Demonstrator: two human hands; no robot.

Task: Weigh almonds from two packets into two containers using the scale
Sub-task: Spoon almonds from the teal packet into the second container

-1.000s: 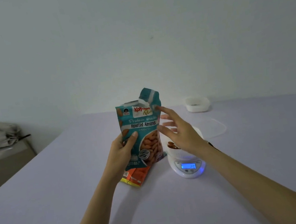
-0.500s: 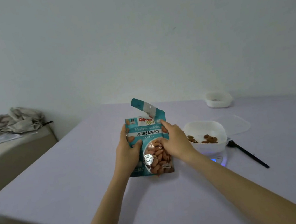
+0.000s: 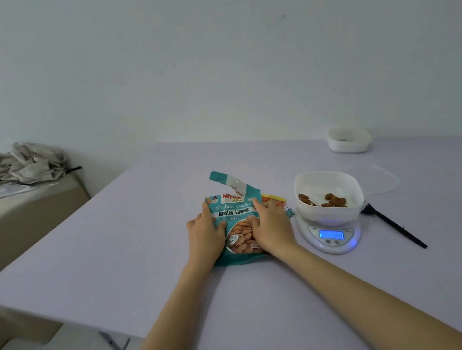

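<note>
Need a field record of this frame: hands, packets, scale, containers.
left hand: grips left edge of teal Roasted Almonds packet
right hand: grips its right edge
packet top: torn open, flap sticking up
second packet: orange packet, mostly hidden behind the teal one
scale: white digital scale, blue display lit
on scale: white perforated plastic container, a few almonds inside
second container: white plastic tub, far back right
utensil: black plastic utensil, right of scale

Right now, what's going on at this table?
A person holds a teal almond packet, its top torn open, on the table with the left hand and right hand at its sides. Beside it a white container with a few almonds sits on the lit scale. A second container stands at the far edge.
</note>
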